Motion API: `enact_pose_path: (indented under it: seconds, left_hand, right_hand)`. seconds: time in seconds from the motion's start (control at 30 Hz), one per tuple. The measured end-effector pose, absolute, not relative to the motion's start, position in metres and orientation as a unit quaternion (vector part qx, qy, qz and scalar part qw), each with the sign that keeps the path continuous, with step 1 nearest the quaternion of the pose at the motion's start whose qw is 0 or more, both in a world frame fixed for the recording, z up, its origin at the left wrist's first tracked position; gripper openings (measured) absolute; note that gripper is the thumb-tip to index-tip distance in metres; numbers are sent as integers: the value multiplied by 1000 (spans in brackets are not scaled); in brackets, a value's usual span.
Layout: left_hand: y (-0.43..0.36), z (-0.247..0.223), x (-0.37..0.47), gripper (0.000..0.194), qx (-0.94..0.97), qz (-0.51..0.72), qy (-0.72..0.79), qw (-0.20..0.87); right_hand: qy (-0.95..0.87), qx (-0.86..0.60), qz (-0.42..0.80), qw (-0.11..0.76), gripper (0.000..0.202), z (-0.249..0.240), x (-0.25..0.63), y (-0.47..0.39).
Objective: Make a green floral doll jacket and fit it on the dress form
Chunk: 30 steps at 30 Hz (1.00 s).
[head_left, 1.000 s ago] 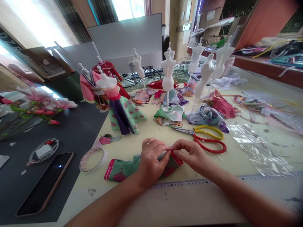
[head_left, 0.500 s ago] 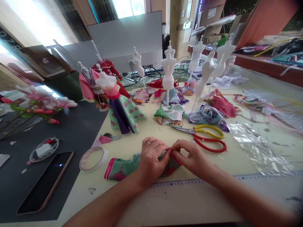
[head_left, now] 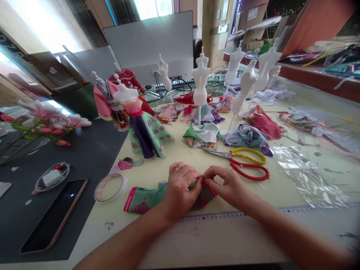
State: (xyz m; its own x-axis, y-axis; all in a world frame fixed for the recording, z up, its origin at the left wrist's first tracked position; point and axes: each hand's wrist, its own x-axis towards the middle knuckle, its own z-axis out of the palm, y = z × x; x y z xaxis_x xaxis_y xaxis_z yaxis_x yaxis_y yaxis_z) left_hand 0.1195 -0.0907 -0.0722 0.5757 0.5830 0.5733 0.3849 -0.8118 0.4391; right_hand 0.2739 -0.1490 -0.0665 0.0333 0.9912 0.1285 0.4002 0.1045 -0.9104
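A small green doll garment (head_left: 152, 198) with pink trim at both ends lies across the table in front of me. My left hand (head_left: 182, 187) is closed over its middle, thumb and fingers pinching the cloth near the right end. Close against those fingertips, my right hand (head_left: 225, 184) pinches the pink edge of the same piece. Whether a needle or other tiny item sits between the fingertips is too small to tell. Scissors (head_left: 249, 161) with one yellow and one red handle lie just beyond my right hand, blades pointing left.
A tape roll (head_left: 109, 188) and a phone (head_left: 54, 215) lie to the left. Beneath my wrists runs a ruler (head_left: 225, 215). Dressed mannequins (head_left: 149, 127), bare white mannequins (head_left: 200, 82) and fabric scraps (head_left: 244, 135) stand or lie behind. A clear plastic bag (head_left: 309, 180) is at right.
Both hands hold the same pinch on the green cloth with hardly any movement. The view has shifted very slightly.
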Motion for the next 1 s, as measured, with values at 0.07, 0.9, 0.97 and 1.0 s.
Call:
enact_pose_path:
  seconds: [0.07, 0.9, 0.97, 1.0]
  left_hand:
    - [-91, -72, 120, 16, 877, 365, 280, 139]
    - [-90, -74, 122, 13, 848, 351, 315, 241]
    - [-90, -73, 122, 13, 844, 354, 318, 247]
    - [-91, -73, 122, 13, 843, 356, 318, 249]
  right_hand:
    - [-599, -573, 356, 432, 11, -66, 274, -149]
    - [-558, -561, 434, 431, 8, -69, 278, -146]
    - [-554, -564, 433, 432, 8, -69, 278, -146]
    - [-552, -567, 431, 433, 8, -69, 278, -145]
